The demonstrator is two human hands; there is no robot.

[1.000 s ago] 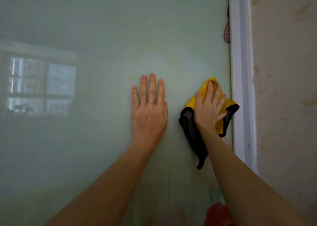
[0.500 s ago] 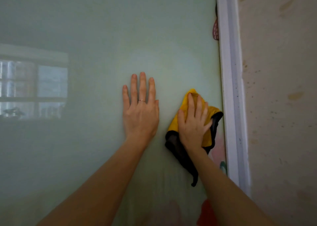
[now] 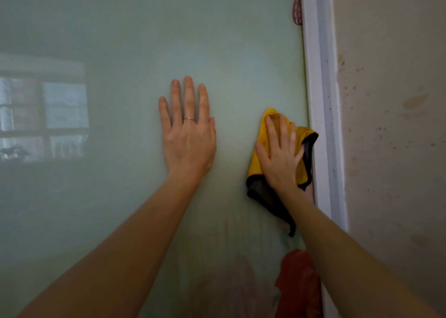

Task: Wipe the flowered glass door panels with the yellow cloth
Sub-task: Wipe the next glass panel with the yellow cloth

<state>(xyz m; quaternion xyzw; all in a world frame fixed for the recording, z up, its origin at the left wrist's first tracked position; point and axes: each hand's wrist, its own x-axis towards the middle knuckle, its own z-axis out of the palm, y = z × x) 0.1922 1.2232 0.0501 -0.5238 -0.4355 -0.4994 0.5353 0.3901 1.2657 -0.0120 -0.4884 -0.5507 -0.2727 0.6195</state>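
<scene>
A pale green frosted glass door panel (image 3: 135, 40) fills most of the view. My left hand (image 3: 188, 134) lies flat on the glass with straight fingers and a ring on one finger. My right hand (image 3: 281, 156) presses the yellow cloth (image 3: 257, 158) against the glass with straight fingers, close to the panel's right edge. The cloth has a dark grey underside that hangs below my wrist. Red flower print (image 3: 299, 284) shows at the panel's bottom right, and another red patch (image 3: 296, 11) at the top right edge.
A white door frame (image 3: 321, 100) runs vertically right of the panel. Beyond it is a stained beige wall (image 3: 391, 124). A window reflection (image 3: 48, 119) shows on the left of the glass.
My right hand and the cloth went down and left on the glass, then came back right toward the frame. My left hand stayed flat on the panel. The view shifted slightly.
</scene>
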